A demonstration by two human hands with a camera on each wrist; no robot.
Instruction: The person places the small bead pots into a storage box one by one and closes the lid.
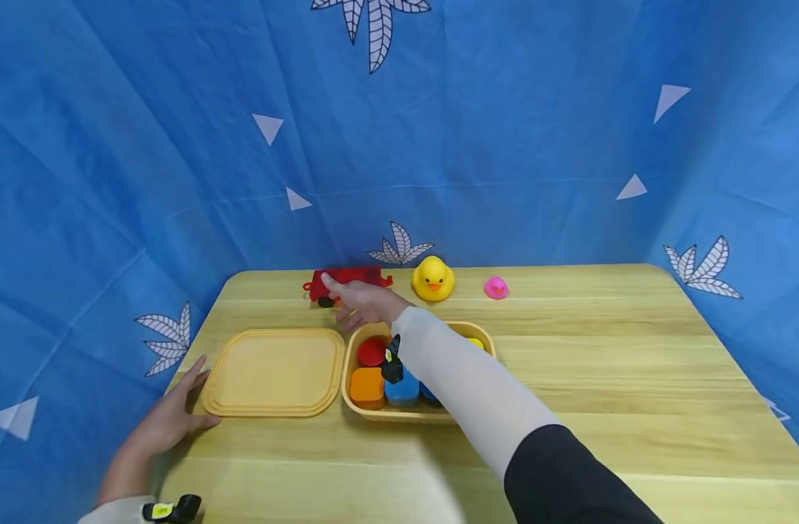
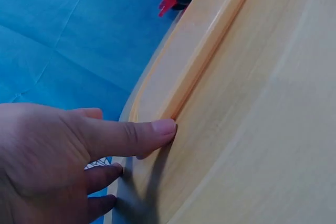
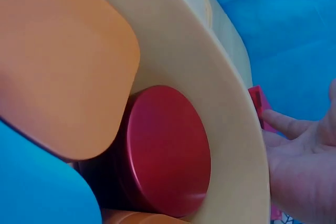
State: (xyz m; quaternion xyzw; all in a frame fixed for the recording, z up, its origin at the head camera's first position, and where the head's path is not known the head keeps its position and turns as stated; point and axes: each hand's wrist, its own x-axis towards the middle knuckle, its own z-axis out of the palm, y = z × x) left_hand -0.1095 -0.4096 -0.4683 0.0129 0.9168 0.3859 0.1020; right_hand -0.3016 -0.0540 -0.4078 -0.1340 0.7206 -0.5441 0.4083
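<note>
My left hand [image 1: 170, 415] rests at the left end of a flat yellow tray-like lid [image 1: 275, 371], fingers spread and fairly straight. In the left wrist view its thumb [image 2: 131, 135] touches the lid's near corner. Farther back, my right hand [image 1: 367, 300] reaches over the box to a red toy wagon [image 1: 356, 276] with dark wheels. Its thumb and fingers are spread in front of the wagon and partly cover it. The right wrist view shows that hand [image 3: 302, 161] beyond the box rim, fingertips right at the red toy.
Right of the lid stands a yellow box [image 1: 399, 417] holding coloured blocks, among them orange [image 1: 367, 387], blue [image 1: 402, 389] and red [image 1: 372, 351] ones. A yellow rubber duck [image 1: 433, 279] and a small pink duck [image 1: 496, 287] sit along the back edge before a blue cloth [image 1: 504, 145].
</note>
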